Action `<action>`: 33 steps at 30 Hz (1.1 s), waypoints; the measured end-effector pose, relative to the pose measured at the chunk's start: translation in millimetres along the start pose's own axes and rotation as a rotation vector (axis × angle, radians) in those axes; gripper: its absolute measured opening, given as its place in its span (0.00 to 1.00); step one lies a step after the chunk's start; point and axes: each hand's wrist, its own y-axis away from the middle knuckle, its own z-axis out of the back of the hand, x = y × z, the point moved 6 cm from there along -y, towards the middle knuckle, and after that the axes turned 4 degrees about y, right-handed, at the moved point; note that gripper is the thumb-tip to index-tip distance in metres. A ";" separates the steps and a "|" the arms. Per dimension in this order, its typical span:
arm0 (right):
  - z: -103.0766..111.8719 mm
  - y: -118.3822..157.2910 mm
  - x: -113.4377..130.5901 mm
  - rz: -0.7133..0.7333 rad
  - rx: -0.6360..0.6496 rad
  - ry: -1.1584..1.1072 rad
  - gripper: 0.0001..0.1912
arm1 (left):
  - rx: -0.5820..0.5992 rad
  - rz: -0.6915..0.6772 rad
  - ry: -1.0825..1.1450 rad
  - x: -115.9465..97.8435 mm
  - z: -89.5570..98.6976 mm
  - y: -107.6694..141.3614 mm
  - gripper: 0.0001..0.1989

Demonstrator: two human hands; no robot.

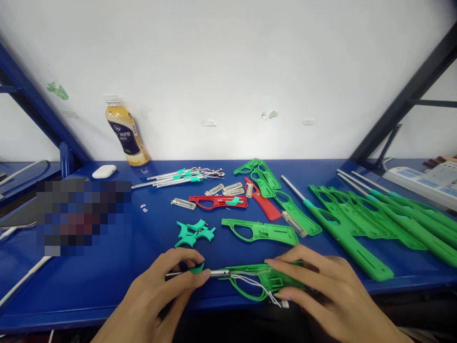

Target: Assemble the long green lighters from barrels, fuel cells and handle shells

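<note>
My left hand (167, 281) pinches a metal lighter tube (219, 273) near its teal collar (197, 268). White wires (250, 280) run from the tube's end toward my right hand (314, 281). That hand is closed around a green lighter handle shell (264, 271), lying with its hollow inside upward; its fingertips are at the wires and a small white connector (284, 303). The tube's end lies over the shell's narrow front. Just beyond are another green half shell (264, 230) and a cluster of teal triggers (194, 233).
Farther back lie wired metal tubes (178, 177), clear fuel tanks (183, 204) and red shells (264, 202). Assembled green lighters (350, 238) and stacked shells (357, 209) fill the right. A drink bottle (126, 136), white earbud case (104, 171) and power strip (421, 186) stand around the blue table (107, 286).
</note>
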 end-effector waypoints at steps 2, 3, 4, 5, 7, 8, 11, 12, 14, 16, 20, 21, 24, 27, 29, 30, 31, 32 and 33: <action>0.2 -0.2 0.8 -0.005 -0.010 -0.008 0.19 | 0.005 -0.007 -0.019 -1.1 -1.3 0.1 0.15; 0.2 -0.3 0.9 -0.009 -0.016 -0.012 0.18 | 0.005 -0.011 -0.031 -1.5 -1.8 0.7 0.15; 0.2 -0.5 0.9 -0.013 -0.021 -0.017 0.18 | 0.005 -0.013 -0.041 -1.7 -2.2 1.5 0.15; 0.1 -0.6 0.8 -0.014 -0.022 -0.023 0.18 | 0.010 -0.010 -0.048 -1.5 -2.5 2.5 0.15; -0.3 -0.8 0.2 -0.020 -0.016 -0.034 0.19 | 0.041 0.006 -0.049 0.0 -3.8 4.8 0.14; -0.7 -0.8 -0.1 -0.022 -0.009 -0.041 0.19 | 0.063 0.018 -0.048 1.1 -4.6 5.9 0.15; -1.4 -0.9 -0.7 -0.030 0.003 -0.058 0.20 | 0.110 0.033 -0.044 2.0 -7.4 8.1 0.15; -1.5 -0.9 -0.5 -0.030 0.005 -0.059 0.19 | 0.104 0.036 -0.048 1.1 -8.0 8.2 0.15; -1.7 -0.6 0.2 -0.031 0.006 -0.055 0.20 | 0.049 0.034 -0.057 -3.2 -8.6 7.2 0.13; -1.9 0.0 0.8 -0.031 0.008 -0.048 0.20 | -0.050 0.039 -0.065 -8.9 -8.1 4.9 0.10; -0.6 0.8 0.2 -0.028 -0.012 -0.049 0.19 | -0.106 0.046 -0.038 -15.0 -13.5 -2.9 0.07; -0.2 0.5 -0.2 -0.028 -0.020 -0.050 0.19 | -0.069 0.031 -0.028 -14.9 -16.7 -5.1 0.10; 0.2 -1.1 -0.4 -0.015 -0.032 -0.050 0.19 | 0.060 -0.045 -0.055 -13.1 -25.7 -8.9 0.31; 0.6 -2.3 0.7 -0.007 -0.034 -0.044 0.20 | 0.112 -0.095 -0.096 -10.7 -29.4 -7.9 0.43; 1.7 -2.6 1.5 -0.008 -0.037 -0.035 0.19 | 0.120 -0.096 -0.088 -10.7 -29.4 -6.7 0.41; 2.4 -2.8 2.1 -0.005 -0.039 -0.032 0.19 | 0.120 -0.096 -0.082 -11.4 -28.8 -6.3 0.40; 2.8 -3.0 2.7 0.002 -0.039 -0.030 0.19 | 0.117 -0.092 -0.078 -12.2 -27.9 -6.3 0.39; 3.1 -3.4 2.9 0.005 -0.037 -0.027 0.19 | 0.109 -0.095 -0.076 -13.3 -26.7 -6.5 0.38; 3.2 -3.8 3.0 0.010 -0.036 -0.025 0.19 | 0.097 -0.097 -0.077 -14.2 -25.5 -7.1 0.37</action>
